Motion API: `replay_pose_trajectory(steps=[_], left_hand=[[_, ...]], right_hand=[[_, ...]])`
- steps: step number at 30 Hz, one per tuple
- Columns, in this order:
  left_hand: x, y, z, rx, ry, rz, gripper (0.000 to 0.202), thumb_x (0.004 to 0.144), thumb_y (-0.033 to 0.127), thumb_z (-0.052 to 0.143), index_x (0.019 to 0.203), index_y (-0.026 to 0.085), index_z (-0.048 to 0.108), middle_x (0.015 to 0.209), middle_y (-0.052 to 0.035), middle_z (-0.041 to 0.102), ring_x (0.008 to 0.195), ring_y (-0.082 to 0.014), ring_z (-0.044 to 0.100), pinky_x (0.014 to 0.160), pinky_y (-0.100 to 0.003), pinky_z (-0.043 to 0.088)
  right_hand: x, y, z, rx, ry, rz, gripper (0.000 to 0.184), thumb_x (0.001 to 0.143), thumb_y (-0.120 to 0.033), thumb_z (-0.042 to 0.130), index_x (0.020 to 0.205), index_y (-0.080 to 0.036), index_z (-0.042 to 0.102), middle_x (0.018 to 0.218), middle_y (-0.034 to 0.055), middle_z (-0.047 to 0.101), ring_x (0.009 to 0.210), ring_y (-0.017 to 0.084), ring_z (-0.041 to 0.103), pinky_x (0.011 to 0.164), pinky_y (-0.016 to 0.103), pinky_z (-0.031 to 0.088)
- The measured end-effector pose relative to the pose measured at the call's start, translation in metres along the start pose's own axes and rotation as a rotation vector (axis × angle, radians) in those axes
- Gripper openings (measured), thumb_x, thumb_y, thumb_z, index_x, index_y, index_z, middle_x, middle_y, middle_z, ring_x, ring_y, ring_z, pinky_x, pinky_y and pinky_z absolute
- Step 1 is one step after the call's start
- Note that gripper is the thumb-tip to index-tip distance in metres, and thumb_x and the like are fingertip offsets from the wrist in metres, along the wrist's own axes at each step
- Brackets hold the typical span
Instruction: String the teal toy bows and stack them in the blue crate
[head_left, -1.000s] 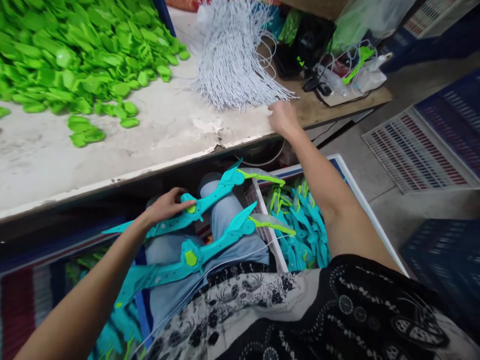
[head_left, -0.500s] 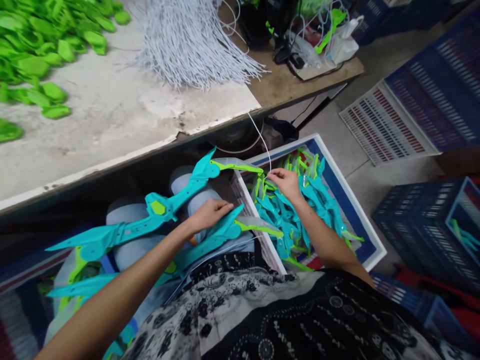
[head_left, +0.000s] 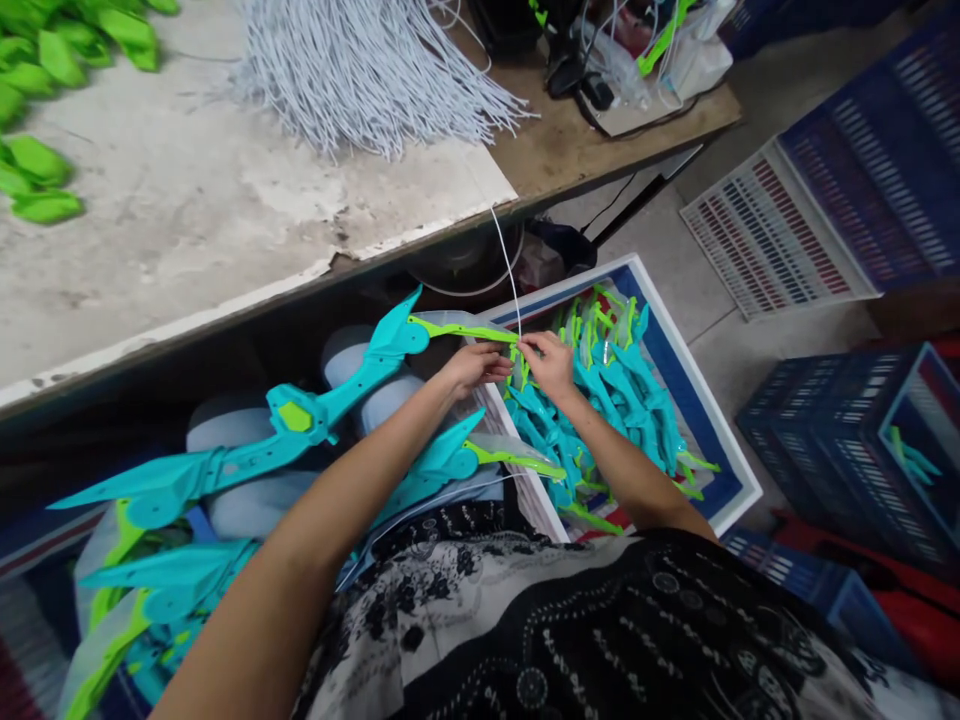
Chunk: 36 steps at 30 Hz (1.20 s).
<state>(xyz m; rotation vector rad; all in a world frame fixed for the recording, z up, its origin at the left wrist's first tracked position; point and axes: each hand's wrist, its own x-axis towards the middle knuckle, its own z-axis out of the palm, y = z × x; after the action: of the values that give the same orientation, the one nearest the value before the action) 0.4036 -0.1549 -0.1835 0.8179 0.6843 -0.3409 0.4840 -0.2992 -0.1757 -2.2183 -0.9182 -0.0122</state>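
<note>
Toy bow, teal, lime-tipped, white cord

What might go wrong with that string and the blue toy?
The thin white cord, pinched by the right hand, may slip from the green tip of the teal plastic toy bow that the left hand holds. The second teal bow lies loose on the lap and may slide off.
</note>
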Motion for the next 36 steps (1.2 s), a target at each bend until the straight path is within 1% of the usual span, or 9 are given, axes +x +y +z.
replay_pose_trajectory(steps=[4,13,18,24,26,28,31,34,36], left_hand=[[0.011,-0.002,0.008,-0.039,-0.05,-0.018,0.008,0.081,0.005,0.056,0.084,0.01,0.062,0.073,-0.0087,0.07,0.06,-0.0123,0.066,0.062,-0.023,0.053],[0.017,-0.006,0.011,-0.049,-0.075,0.009,0.005,0.082,0.009,0.059,0.081,0.009,0.064,0.07,-0.0073,0.069,0.061,-0.0103,0.066,0.061,-0.019,0.054],[0.019,-0.003,0.014,-0.015,-0.044,0.06,0.006,0.082,0.007,0.059,0.081,0.009,0.064,0.068,-0.004,0.067,0.062,-0.0079,0.064,0.065,-0.018,0.053],[0.007,0.0,0.007,0.161,0.045,0.082,0.015,0.081,0.01,0.061,0.066,0.011,0.058,0.057,-0.003,0.063,0.049,-0.0087,0.059,0.057,-0.021,0.05],[-0.018,0.005,-0.005,0.236,0.064,0.084,0.018,0.079,0.013,0.063,0.062,0.013,0.055,0.053,-0.0025,0.062,0.045,-0.0091,0.056,0.052,-0.021,0.048],[-0.059,0.012,-0.026,0.325,0.068,0.106,0.016,0.077,0.021,0.065,0.065,0.014,0.056,0.056,-0.0029,0.064,0.048,-0.011,0.058,0.052,-0.022,0.048],[-0.144,0.026,-0.076,0.441,0.101,0.195,0.023,0.076,0.039,0.062,0.075,0.017,0.061,0.089,-0.0071,0.073,0.079,-0.0214,0.068,0.065,-0.032,0.056],[-0.234,0.032,-0.132,0.353,0.349,0.382,0.032,0.077,0.049,0.056,0.093,0.024,0.067,0.112,-0.0033,0.07,0.108,-0.0317,0.061,0.082,-0.048,0.055],[-0.284,0.026,-0.162,0.604,0.66,0.561,0.05,0.084,0.06,0.034,0.121,0.035,0.058,0.115,0.0007,0.068,0.112,-0.032,0.059,0.087,-0.054,0.052]], right_hand=[[-0.002,0.003,0.0,-0.04,0.015,-0.07,0.019,0.089,-0.03,0.051,0.08,-0.021,0.065,0.082,0.0048,0.07,0.081,0.02,0.061,0.077,0.035,0.049],[-0.007,0.006,0.004,-0.037,0.015,-0.092,0.021,0.091,-0.03,0.048,0.084,-0.023,0.066,0.086,0.0061,0.068,0.086,0.021,0.059,0.082,0.04,0.048],[-0.01,0.01,0.009,0.0,0.058,-0.133,0.016,0.089,-0.031,0.052,0.085,-0.022,0.066,0.107,0.0094,0.064,0.104,0.023,0.056,0.09,0.042,0.048],[-0.01,0.019,0.01,0.037,-0.104,-0.128,0.017,0.089,-0.034,0.053,0.099,-0.022,0.06,0.104,0.0091,0.067,0.102,0.022,0.06,0.091,0.041,0.049],[-0.012,0.02,0.01,0.035,-0.085,-0.082,0.028,0.087,-0.035,0.055,0.111,-0.021,0.056,0.105,0.0096,0.066,0.102,0.022,0.061,0.089,0.04,0.05],[-0.014,0.021,0.011,0.05,-0.075,-0.033,0.045,0.086,-0.035,0.057,0.127,-0.021,0.047,0.109,0.0101,0.066,0.103,0.022,0.062,0.088,0.039,0.051],[-0.015,0.022,0.011,0.059,-0.071,0.013,0.061,0.083,-0.033,0.058,0.139,-0.022,0.035,0.109,0.0091,0.066,0.103,0.022,0.062,0.091,0.04,0.05],[-0.015,0.023,0.012,0.069,-0.061,0.052,0.067,0.081,-0.031,0.059,0.141,-0.021,0.032,0.108,0.0079,0.067,0.099,0.022,0.063,0.091,0.04,0.05],[-0.016,0.024,0.012,0.089,-0.064,0.08,0.073,0.078,-0.031,0.06,0.143,-0.02,0.029,0.106,0.0075,0.068,0.095,0.022,0.063,0.086,0.039,0.052]])
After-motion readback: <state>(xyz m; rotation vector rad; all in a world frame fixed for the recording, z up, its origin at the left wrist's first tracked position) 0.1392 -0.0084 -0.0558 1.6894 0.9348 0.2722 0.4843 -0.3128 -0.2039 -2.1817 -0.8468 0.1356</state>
